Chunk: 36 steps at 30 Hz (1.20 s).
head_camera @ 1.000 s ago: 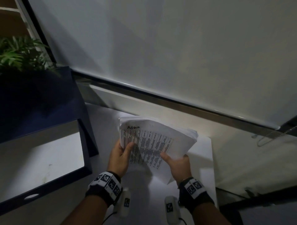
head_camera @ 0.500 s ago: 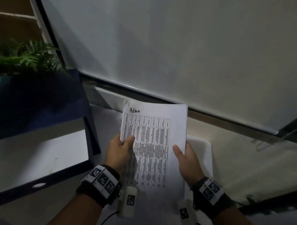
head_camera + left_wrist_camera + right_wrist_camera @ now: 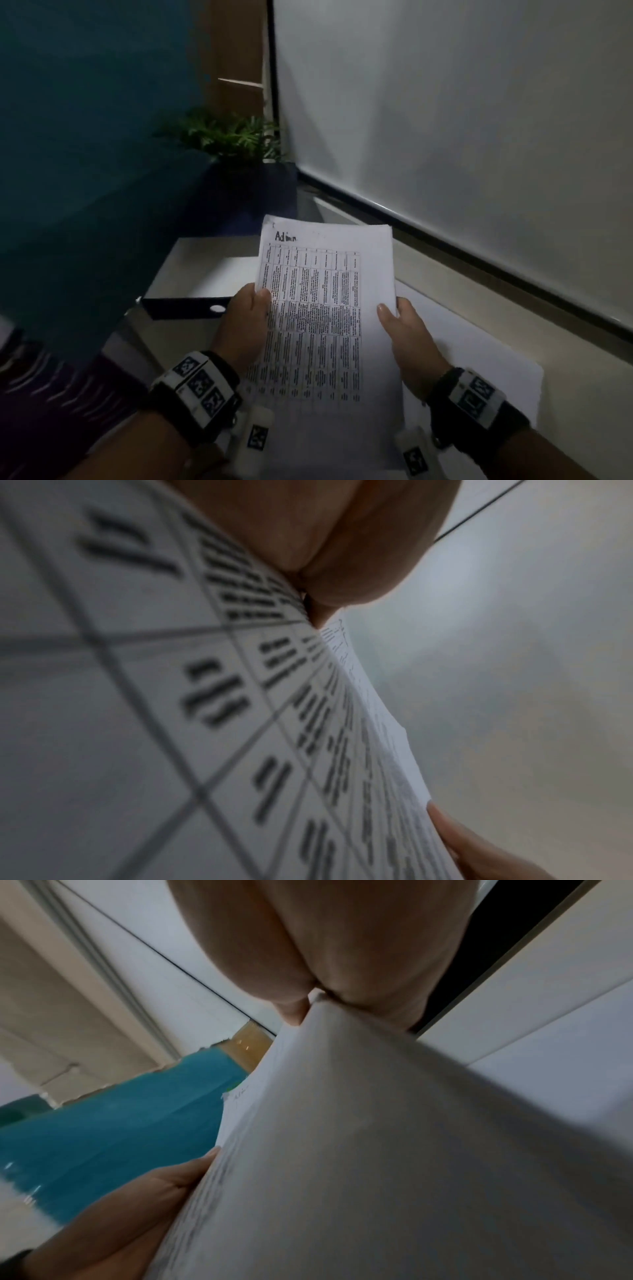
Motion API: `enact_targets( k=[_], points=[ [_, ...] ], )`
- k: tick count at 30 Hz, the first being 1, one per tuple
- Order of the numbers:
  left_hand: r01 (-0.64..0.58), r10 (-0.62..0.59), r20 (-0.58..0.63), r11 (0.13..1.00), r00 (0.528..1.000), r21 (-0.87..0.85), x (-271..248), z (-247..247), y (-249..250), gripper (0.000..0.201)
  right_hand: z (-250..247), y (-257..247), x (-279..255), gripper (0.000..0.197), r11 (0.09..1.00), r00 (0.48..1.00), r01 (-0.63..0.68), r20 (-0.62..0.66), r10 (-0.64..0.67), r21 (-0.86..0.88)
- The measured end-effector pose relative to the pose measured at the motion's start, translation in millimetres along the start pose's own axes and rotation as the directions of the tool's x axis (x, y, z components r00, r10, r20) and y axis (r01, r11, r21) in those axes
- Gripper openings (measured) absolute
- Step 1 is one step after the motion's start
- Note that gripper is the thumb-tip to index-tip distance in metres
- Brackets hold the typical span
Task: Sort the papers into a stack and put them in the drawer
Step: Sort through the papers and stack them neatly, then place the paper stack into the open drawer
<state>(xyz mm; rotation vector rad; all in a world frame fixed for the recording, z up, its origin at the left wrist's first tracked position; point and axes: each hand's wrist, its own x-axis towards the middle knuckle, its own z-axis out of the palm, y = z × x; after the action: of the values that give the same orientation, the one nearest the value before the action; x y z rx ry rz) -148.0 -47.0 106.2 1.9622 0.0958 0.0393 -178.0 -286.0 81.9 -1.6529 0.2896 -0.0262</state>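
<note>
A stack of white papers [image 3: 325,308] with a printed table and the handwritten word "Admin" on top is held up in front of me. My left hand [image 3: 245,318] grips its left edge, thumb on the top sheet. My right hand [image 3: 404,329] grips the right edge the same way. The left wrist view shows the printed sheet [image 3: 171,723] close up under the thumb; the right wrist view shows the papers [image 3: 377,1150] pinched between thumb and fingers. The open drawer [image 3: 191,305], dark-fronted with a pale inside, lies to the left, just behind my left hand.
More white sheets [image 3: 479,370] lie on the surface under and right of the stack. A potted green plant [image 3: 233,137] stands behind the drawer. A teal panel [image 3: 85,171] fills the left. A white roller blind [image 3: 462,137] covers the wall ahead.
The fanned, uneven papers have been squared into a neat stack and raised flat toward me. The view has swung left, so the drawer and plant sit nearer the middle.
</note>
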Motion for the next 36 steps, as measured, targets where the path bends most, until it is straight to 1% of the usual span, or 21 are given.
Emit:
enact_targets(
  k=[1, 3, 5, 8, 9, 11, 12, 15, 17, 20, 22, 24, 26, 28, 30, 31, 32, 33, 34, 36],
  points=[
    [0.046, -0.047, -0.027, 0.999, 0.999, -0.004, -4, -12, -4, 0.033, 11, -3, 1, 0.014, 1.000, 0.999, -0.022, 0.048, 0.022, -0.003],
    [0.126, -0.127, -0.079, 0.992, 0.989, -0.018, -9, -37, -11, 0.031, 32, -8, 0, 0.015, 0.998, 0.988, -0.022, 0.153, 0.030, -0.052],
    [0.179, -0.178, -0.118, 0.984, 0.977, 0.003, -9, -60, -21, 0.029, 50, -13, -3, 0.020, 0.995, 0.965, -0.030, 0.258, 0.055, -0.100],
    [0.251, -0.245, -0.156, 0.968, 0.957, 0.020, -5, -88, -34, 0.039, 65, -20, -10, 0.024, 0.989, 0.920, -0.117, 0.364, 0.143, -0.092],
    [0.278, -0.270, -0.163, 0.960, 0.949, 0.029, -1, -95, -39, 0.039, 68, -23, -11, 0.025, 0.987, 0.911, -0.141, 0.380, 0.162, -0.081],
    [0.327, -0.315, -0.173, 0.944, 0.933, 0.045, -2, -104, -27, 0.037, 74, -30, -12, 0.025, 0.986, 0.906, -0.162, 0.393, 0.161, -0.029],
    [0.348, -0.339, -0.177, 0.937, 0.924, 0.018, -2, -107, -18, 0.035, 76, -34, -13, 0.025, 0.985, 0.906, -0.171, 0.394, 0.155, 0.005],
    [0.475, -0.487, -0.119, 0.872, 0.865, -0.115, 11, -118, -4, 0.018, 83, -48, -12, 0.027, 0.976, 0.912, -0.200, 0.381, 0.151, 0.092],
    [0.533, -0.549, -0.098, 0.833, 0.830, -0.152, 25, -129, 1, 0.016, 87, -53, -11, 0.027, 0.968, 0.908, -0.226, 0.383, 0.167, 0.113],
    [0.572, -0.588, -0.032, 0.796, 0.808, -0.197, 49, -140, 3, 0.018, 91, -59, -12, 0.025, 0.945, 0.881, -0.305, 0.412, 0.233, 0.119],
    [0.579, -0.589, 0.022, 0.788, 0.808, -0.210, 66, -143, 2, 0.020, 97, -62, -9, 0.022, 0.942, 0.886, -0.317, 0.390, 0.252, 0.110],
    [0.579, -0.572, 0.116, 0.767, 0.812, -0.275, 82, -147, -3, 0.024, 106, -66, -1, 0.019, 0.951, 0.906, -0.294, 0.346, 0.244, 0.097],
    [0.576, -0.539, 0.203, 0.755, 0.818, -0.314, 94, -155, -9, 0.021, 115, -74, 9, 0.020, 0.952, 0.923, -0.288, 0.294, 0.249, 0.098],
    [0.588, -0.526, 0.269, 0.760, 0.807, -0.277, 101, -162, -19, 0.013, 125, -84, 22, 0.019, 0.946, 0.931, -0.310, 0.233, 0.281, 0.097],
    [0.614, -0.541, 0.319, 0.761, 0.778, -0.209, 104, -167, -29, 0.014, 140, -89, 41, 0.016, 0.940, 0.938, -0.327, 0.155, 0.311, 0.093],
    [0.609, -0.539, 0.318, 0.769, 0.780, -0.192, 105, -168, -32, 0.018, 147, -91, 49, 0.019, 0.941, 0.941, -0.330, 0.105, 0.322, 0.076],
    [0.592, -0.524, 0.317, 0.785, 0.791, -0.181, 107, -167, -34, 0.022, 154, -92, 57, 0.031, 0.943, 0.943, -0.330, 0.054, 0.327, 0.052],
    [0.568, -0.506, 0.302, 0.806, 0.808, -0.167, 111, -165, -34, 0.024, 159, -92, 66, 0.043, 0.944, 0.944, -0.329, 0.015, 0.328, 0.025],
    [0.534, -0.484, 0.277, 0.834, 0.830, -0.142, 117, -163, -35, 0.025, 162, -92, 75, 0.047, 0.946, 0.946, -0.325, 0.003, 0.325, 0.003],
    [0.457, -0.436, 0.201, 0.886, 0.877, -0.076, 128, -159, -35, 0.024, 167, -95, 81, 0.028, 0.941, 0.942, -0.335, 0.003, 0.336, -0.044]
  ],
)
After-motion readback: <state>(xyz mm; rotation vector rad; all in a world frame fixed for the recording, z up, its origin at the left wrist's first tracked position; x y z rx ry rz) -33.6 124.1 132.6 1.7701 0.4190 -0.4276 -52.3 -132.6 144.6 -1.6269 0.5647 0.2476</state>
